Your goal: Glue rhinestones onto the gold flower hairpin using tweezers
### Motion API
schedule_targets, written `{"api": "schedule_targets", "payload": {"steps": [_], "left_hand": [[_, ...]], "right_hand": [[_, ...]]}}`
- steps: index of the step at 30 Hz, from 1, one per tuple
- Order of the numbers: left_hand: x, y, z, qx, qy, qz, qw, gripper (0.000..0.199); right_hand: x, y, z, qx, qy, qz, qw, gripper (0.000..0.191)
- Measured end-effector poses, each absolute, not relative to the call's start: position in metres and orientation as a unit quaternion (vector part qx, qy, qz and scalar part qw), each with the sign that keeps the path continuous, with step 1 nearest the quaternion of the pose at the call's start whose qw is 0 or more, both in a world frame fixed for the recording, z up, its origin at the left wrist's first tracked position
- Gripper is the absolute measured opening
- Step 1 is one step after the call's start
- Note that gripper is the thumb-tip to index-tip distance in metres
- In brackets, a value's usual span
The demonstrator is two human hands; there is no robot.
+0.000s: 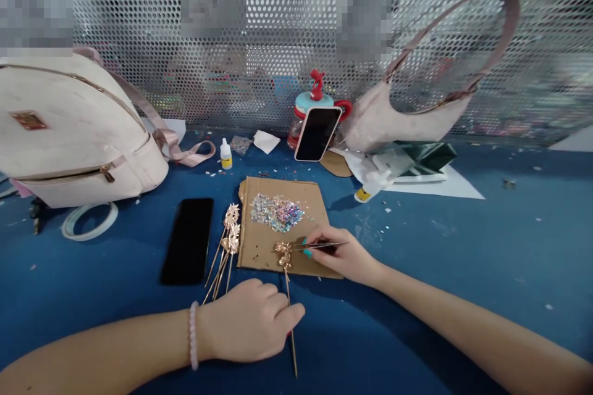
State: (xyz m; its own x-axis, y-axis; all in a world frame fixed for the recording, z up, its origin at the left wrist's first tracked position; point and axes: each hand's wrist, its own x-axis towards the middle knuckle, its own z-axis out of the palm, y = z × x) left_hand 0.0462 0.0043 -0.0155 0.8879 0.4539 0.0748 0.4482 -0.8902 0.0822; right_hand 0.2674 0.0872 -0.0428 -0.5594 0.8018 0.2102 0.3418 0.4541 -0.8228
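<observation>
Yellow-labelled glue bottle (226, 155) beside clutter

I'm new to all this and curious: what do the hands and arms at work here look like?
The left hand has a pale pink beaded bracelet at its wrist; the right hand has turquoise nails. Neither wears a glove, and no sleeves show.

Btwn R forearm (463, 322) and white paper (456, 187), the table (491, 241) gives wide room to pass, but on L side black phone (188, 242), gold hairpins (233, 238), tape roll (89, 236) & backpack (69, 136) are obstacles.
</observation>
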Motion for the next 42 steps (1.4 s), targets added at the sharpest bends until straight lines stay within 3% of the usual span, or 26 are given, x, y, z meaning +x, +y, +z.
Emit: {"api": "schedule_targets", "payload": {"steps": [8, 13, 21, 29, 35, 38, 42], "left_hand": [[0.043, 0.006, -0.018, 0.964, 0.245, 0.055, 0.083, 0.027], [0.04, 0.01, -0.015, 0.969, 0.213, 0.075, 0.1, 0.026], [0.041, 0.013, -0.016, 0.959, 0.225, 0.132, 0.109, 0.03], [0.041, 0.018, -0.01, 0.945, 0.254, 0.116, 0.169, 0.029], [0.03, 0.017, 0.005, 0.967, 0.225, 0.095, 0.07, 0.027], [0.015, 0.008, 0.021, 0.975, 0.217, -0.019, 0.048, 0.021], [-0.002, 0.001, 0.026, 0.958, 0.273, -0.075, 0.034, 0.008]], "right_hand": [[0.267, 0.09, -0.036, -0.286, -0.807, 0.388, 0.342, 0.003], [0.269, 0.09, -0.038, -0.329, -0.77, 0.432, 0.334, 0.007], [0.261, 0.087, -0.037, -0.358, -0.776, 0.344, 0.388, 0.005], [0.254, 0.093, -0.036, -0.352, -0.766, 0.359, 0.4, 0.005], [0.26, 0.094, -0.035, -0.364, -0.762, 0.364, 0.394, 0.004], [0.26, 0.093, -0.036, -0.362, -0.763, 0.368, 0.389, 0.003], [0.26, 0.092, -0.037, -0.355, -0.768, 0.369, 0.384, 0.004]]}}
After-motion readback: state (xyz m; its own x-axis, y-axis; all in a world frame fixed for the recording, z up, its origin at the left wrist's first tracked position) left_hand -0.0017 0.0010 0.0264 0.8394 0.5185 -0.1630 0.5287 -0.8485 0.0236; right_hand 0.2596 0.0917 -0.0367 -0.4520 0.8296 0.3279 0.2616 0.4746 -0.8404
